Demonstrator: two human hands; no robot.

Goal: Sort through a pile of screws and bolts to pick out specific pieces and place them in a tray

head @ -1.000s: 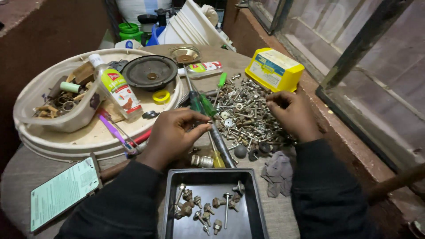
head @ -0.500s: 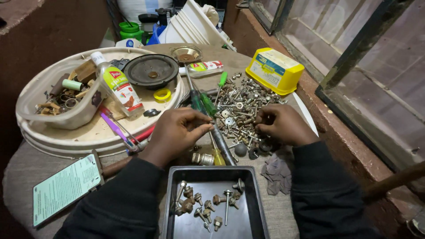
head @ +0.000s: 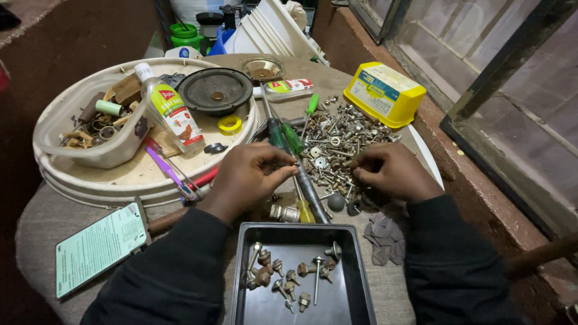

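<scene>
Crowding a grey cloth-covered table (head: pixel 48 222), screws (head: pixel 340 141) beside window (head: pixel 481 66)

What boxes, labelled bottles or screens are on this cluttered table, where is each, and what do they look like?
Yellow box: far right, beyond the pile of screws; rectangular, with a blue and white label.
Plastic bottle: lying in the round white tray; clear, with a green and red label.
Small tube: lying behind the screws; white, red and green.
Phone: near left; lit pale green screen.

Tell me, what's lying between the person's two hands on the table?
In the head view, green-handled screwdrivers and a dark metal rod lie between the left hand and right hand, at the edge of the heap of screws.
</scene>
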